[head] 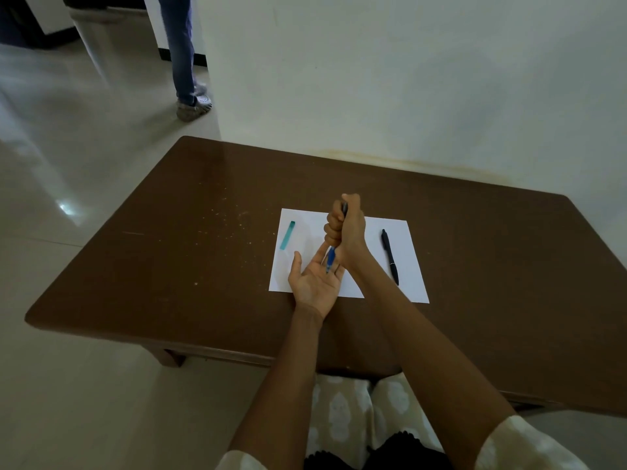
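Head view: right hand (346,228) fists a slim blue pen (330,257), tip on the flat, spread left hand (317,281).

Head-worn wide-angle view looking forward and down across the table (169,266) to the wall (407,79), close above the left hand (315,283) and right hand (349,228) at mid-frame.

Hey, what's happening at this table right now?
A seated person grips a blue pen in the fist of the right hand, tip pointing down at the open, upturned left hand, over a white sheet of paper on the brown table. Whether the tip touches the palm is unclear. A dark pen and a teal strip lie on the sheet.
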